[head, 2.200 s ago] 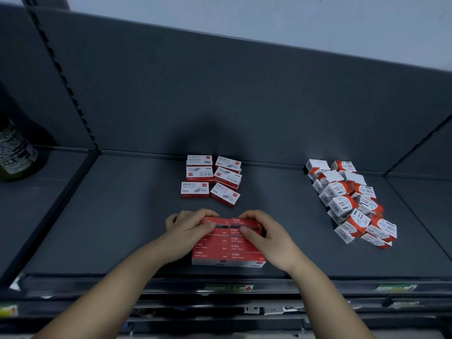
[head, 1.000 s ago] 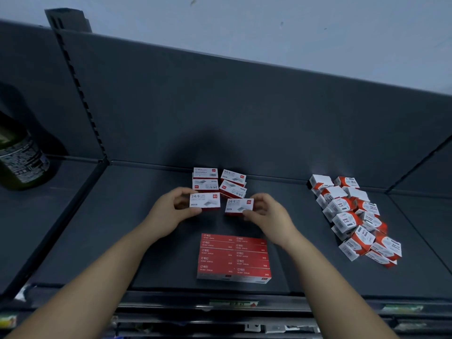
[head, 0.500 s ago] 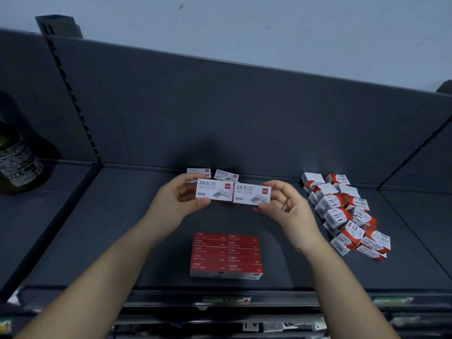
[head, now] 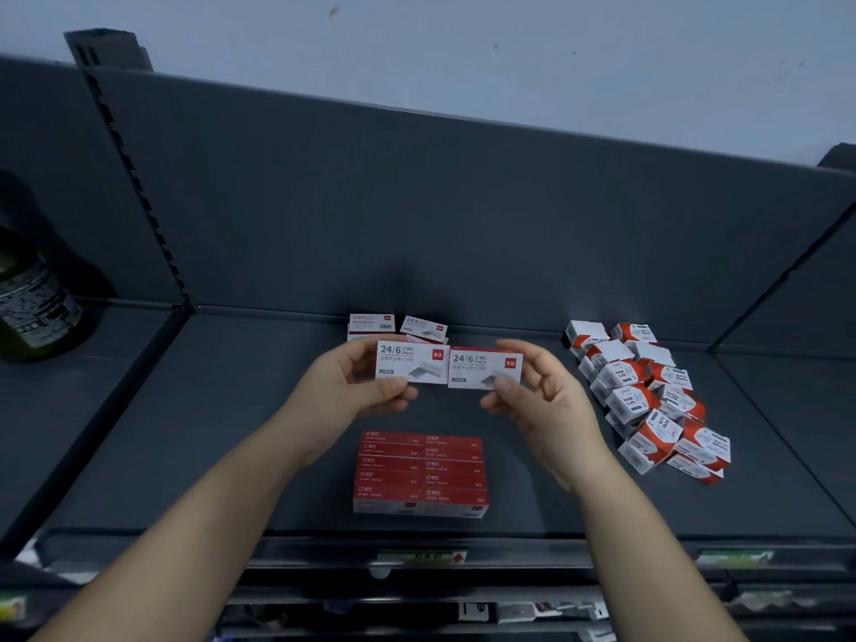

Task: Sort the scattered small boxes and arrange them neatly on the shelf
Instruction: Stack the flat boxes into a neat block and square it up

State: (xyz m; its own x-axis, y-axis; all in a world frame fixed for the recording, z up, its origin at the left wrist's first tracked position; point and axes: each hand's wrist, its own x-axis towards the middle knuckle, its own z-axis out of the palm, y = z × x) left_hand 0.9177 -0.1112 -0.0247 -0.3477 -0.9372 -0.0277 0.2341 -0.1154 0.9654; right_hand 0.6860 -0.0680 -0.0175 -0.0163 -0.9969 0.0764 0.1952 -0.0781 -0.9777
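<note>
At frame centre, above the shelf [head: 231, 433], left hand [head: 354, 386] pinches a 24/6 staple box [head: 412, 363], right hand [head: 544, 403] a second staple box [head: 485, 368], edges touching. We fear thin pinches could drop one onto the red stack [head: 421, 474].

The left forearm [head: 208, 516] and the right forearm [head: 644, 549] are bare, extend forward from the lower frame edge and converge toward the centre. The left hand [head: 345, 386] pinches the left staple box [head: 412, 362], thumb on the front face, fingers behind. The right hand [head: 539, 400] pinches the right staple box [head: 485, 368] likewise. The hands are level and apart
</note>
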